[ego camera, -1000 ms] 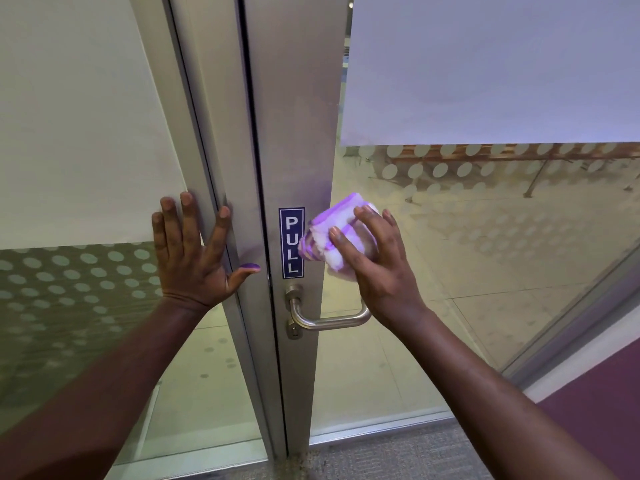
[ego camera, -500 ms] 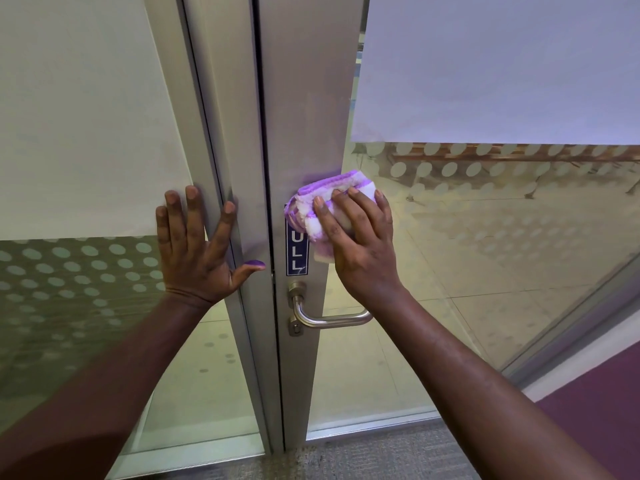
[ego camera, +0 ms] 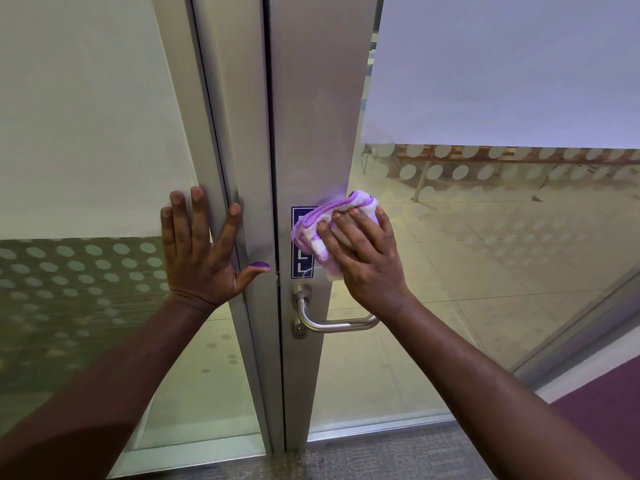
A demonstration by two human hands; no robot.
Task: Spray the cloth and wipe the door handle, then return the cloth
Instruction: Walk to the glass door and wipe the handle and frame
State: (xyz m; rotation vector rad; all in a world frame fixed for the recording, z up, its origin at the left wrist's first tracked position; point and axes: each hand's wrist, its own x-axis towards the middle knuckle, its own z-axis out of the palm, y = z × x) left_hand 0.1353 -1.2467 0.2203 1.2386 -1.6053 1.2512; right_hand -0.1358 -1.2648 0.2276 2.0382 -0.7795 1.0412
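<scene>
Cloth [ego camera: 322, 226] under right hand [ego camera: 367, 261] above clear door handle [ego camera: 332, 322]; left hand [ego camera: 201, 258] splayed, empty.

- One view only, worn on the person's head, facing forward and tipped down at a glass door [ego camera: 485, 271]
- It sits close: both forearms reach in from the bottom corners toward the metal door frame [ego camera: 311, 116] at centre
- Wide angle bends the frame edges; carpet [ego camera: 381, 455] shows at the bottom
</scene>
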